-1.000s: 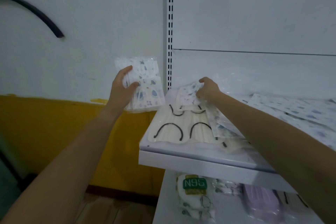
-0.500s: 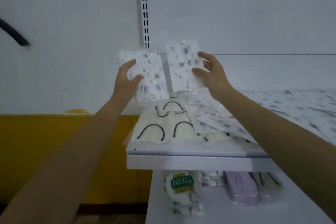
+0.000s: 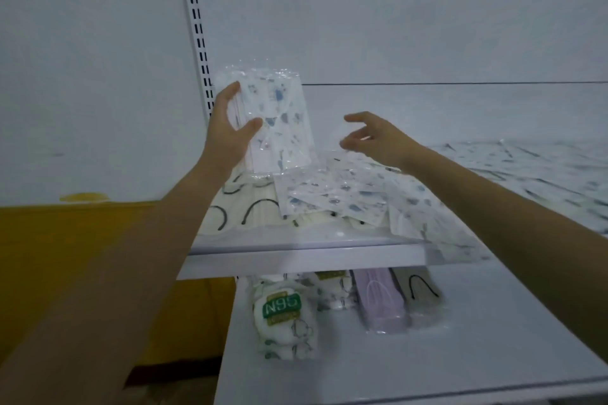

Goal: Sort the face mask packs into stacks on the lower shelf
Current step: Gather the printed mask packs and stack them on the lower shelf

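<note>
Both arms outstretched, left hand (image 3: 227, 136) raised, gripping mask packs (image 3: 283, 122); right hand (image 3: 378, 138) alongside, fingers loosely spread.

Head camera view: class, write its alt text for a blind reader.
A left hand grips clear packs of blue-printed white face masks; the open right hand hovers over similar packs scattered on the white upper shelf. The lower shelf holds a green-labelled N95 pack and a lilac mask pack.

The left hand (image 3: 230, 131) holds a stack of blue-patterned mask packs (image 3: 279, 122) upright above the upper shelf (image 3: 296, 256); the right hand (image 3: 375, 138) hovers empty, fingers loose, over scattered patterned packs (image 3: 332, 197); the lower shelf (image 3: 394, 371) bears an N95 pack (image 3: 283, 309)
</note>
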`<action>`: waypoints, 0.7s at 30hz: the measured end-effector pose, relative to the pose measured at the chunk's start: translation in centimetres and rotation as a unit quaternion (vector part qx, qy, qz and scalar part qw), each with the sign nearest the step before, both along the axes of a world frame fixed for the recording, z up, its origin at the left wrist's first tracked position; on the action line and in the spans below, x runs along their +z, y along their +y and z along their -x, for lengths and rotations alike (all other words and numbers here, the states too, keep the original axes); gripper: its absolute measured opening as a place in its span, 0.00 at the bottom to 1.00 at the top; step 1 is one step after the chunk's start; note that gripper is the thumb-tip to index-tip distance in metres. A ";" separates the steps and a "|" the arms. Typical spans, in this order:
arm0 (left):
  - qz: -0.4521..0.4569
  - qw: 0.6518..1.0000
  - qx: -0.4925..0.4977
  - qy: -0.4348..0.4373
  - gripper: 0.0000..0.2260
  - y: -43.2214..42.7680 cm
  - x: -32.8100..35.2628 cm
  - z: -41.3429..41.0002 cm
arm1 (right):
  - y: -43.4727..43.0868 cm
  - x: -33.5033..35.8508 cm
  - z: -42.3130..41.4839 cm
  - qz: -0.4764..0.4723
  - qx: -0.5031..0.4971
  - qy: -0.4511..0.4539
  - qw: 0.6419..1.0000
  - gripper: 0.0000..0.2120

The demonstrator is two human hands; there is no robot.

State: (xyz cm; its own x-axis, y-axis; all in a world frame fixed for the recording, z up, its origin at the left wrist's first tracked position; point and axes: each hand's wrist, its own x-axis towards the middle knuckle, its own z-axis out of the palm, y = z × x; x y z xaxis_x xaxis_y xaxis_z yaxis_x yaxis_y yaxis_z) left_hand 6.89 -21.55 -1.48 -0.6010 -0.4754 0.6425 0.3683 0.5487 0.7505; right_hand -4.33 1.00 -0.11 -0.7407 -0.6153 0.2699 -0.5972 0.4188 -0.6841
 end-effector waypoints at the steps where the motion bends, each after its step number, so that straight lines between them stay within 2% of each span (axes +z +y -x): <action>1: 0.002 1.000 0.007 -0.004 0.25 0.3 -0.3 -0.2 | 1.1 -0.4 0.5 -0.074 0.009 -0.004 0.997 0.27; 4: 0.004 1.000 0.027 -0.010 0.25 0.9 -0.9 -0.6 | 3.1 -1.7 1.3 -0.231 0.042 -0.024 0.972 0.34; 7: -0.003 0.998 0.057 -0.007 0.24 1.9 -1.0 -1.1 | 3.3 -2.7 1.6 -0.239 0.060 -0.002 0.969 0.34; 10: 0.013 0.997 0.080 -0.009 0.23 2.7 -1.0 -1.8 | 2.6 -3.1 1.8 -0.195 0.082 0.010 0.977 0.30; 13: 0.035 0.989 0.144 -0.006 0.20 3.0 -1.2 -2.8 | 2.2 -3.2 2.1 -0.131 0.089 0.024 0.987 0.25; 17: 0.009 0.972 0.235 0.002 0.20 2.8 -1.4 -4.9 | 1.7 -2.7 2.2 0.047 0.087 0.037 0.994 0.21; 21: -0.007 0.966 0.258 -0.010 0.19 3.6 -1.7 -6.4 | 1.1 -1.0 1.2 0.220 0.115 -0.040 0.968 0.23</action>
